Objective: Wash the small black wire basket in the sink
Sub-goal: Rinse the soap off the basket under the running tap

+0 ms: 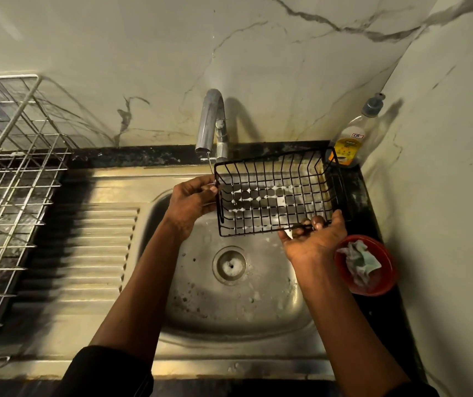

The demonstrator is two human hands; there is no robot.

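Observation:
The small black wire basket (pixel 275 193) hangs in the air over the back of the steel sink (pixel 229 305), with white foam across its bottom wires. My left hand (pixel 192 200) grips its left end. My right hand (pixel 314 237) holds the near rim at the right, thumb over the wire. The chrome tap (pixel 211 124) stands just behind the basket's left corner, and a thin stream of water falls from its spout past that corner.
A red bowl (pixel 384 270) holding a crumpled cloth (pixel 358 260) sits on the counter right of the sink. A soap bottle (pixel 349 144) stands in the back right corner. A ribbed drainboard (pixel 86 253) and a steel wire dish rack (pixel 11 173) lie to the left.

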